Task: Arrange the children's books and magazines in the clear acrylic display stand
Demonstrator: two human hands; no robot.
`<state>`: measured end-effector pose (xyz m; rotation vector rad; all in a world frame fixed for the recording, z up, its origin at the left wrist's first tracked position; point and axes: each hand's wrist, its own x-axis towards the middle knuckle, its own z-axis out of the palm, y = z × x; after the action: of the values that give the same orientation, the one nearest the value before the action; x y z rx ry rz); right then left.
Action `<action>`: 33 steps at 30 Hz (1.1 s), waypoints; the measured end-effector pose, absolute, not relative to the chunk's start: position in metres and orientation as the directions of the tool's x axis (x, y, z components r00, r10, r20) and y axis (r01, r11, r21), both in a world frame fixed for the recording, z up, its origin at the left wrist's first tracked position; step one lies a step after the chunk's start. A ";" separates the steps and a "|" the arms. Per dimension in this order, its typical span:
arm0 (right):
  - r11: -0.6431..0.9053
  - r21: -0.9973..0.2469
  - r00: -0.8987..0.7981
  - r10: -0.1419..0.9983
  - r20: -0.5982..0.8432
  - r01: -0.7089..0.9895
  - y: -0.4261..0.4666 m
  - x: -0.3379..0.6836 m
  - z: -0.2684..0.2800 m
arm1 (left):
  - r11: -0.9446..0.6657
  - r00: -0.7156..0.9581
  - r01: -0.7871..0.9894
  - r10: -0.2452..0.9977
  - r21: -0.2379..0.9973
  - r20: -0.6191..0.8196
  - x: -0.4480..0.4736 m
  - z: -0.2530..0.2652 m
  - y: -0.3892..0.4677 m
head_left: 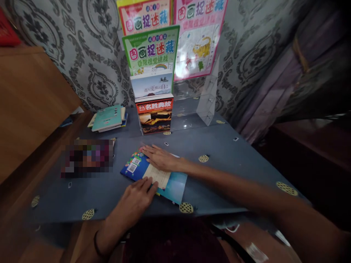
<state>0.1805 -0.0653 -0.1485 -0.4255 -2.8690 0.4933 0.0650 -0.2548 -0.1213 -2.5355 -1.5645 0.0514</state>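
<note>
A blue book (177,184) lies on the table in front of me, turned at an angle, with barcodes and colourful dots at its left end and a pale panel in its middle. Across its far edge rests my right hand (160,157), laid flat with the fingers stretched to the left. My left hand (138,193) touches the book's near edge, fingers spread over the cover. Neither hand is wrapped round anything. Beyond the book, a clear display rack (210,100) holds a red-and-black book (155,116), a pale blue book (152,87) and a green book (150,51).
Further back in the rack stand a pink book (200,40) and an orange-red book (146,16). A small stack of teal books (106,118) sits at the back left. A blurred-out item (87,159) lies left of my hands. The grey-blue tablecloth (233,175) has pineapple prints.
</note>
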 end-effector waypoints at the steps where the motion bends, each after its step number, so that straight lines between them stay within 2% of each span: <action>1: 0.902 -0.356 -0.937 0.313 0.153 0.243 -0.071 0.191 -0.150 | -0.445 0.457 0.878 0.888 -0.174 0.037 0.072 -0.120 -0.256; 6: 0.871 -0.359 -0.896 0.412 0.164 0.335 -0.088 0.264 -0.158 | -0.407 0.422 0.880 0.907 -0.246 0.008 0.110 -0.121 -0.262; 10: 0.794 -0.364 -0.789 0.578 0.207 0.486 -0.098 0.321 -0.167 | -0.390 0.408 0.890 0.912 -0.237 0.032 0.120 -0.125 -0.264; 13: 0.767 -0.371 -0.749 0.622 0.229 0.523 -0.110 0.343 -0.170 | -0.390 0.413 0.896 0.908 -0.211 0.077 0.118 -0.128 -0.264; 18: 0.794 -0.365 -0.774 0.585 0.242 0.486 -0.139 0.349 -0.165 | -0.393 0.444 0.881 0.879 -0.261 0.176 0.118 -0.130 -0.266; 24: 0.819 -0.509 -0.881 0.420 0.219 0.264 -0.170 0.359 -0.155 | -0.391 0.456 0.867 0.873 -0.309 0.173 0.120 -0.125 -0.266; 28: 0.817 -0.550 -0.905 0.353 0.237 0.175 -0.155 0.360 -0.153 | -0.409 0.454 0.878 0.876 -0.248 0.161 0.116 -0.117 -0.261; 33: 0.796 -0.584 -0.895 0.365 0.257 0.157 -0.116 0.347 -0.154 | -0.399 0.415 0.910 0.875 -0.113 0.251 0.092 -0.116 -0.252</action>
<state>0.3469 -0.1158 -0.1536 -0.3964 -2.6261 0.8096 0.0922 -0.2516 -0.1164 -2.4386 -1.5686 -0.2213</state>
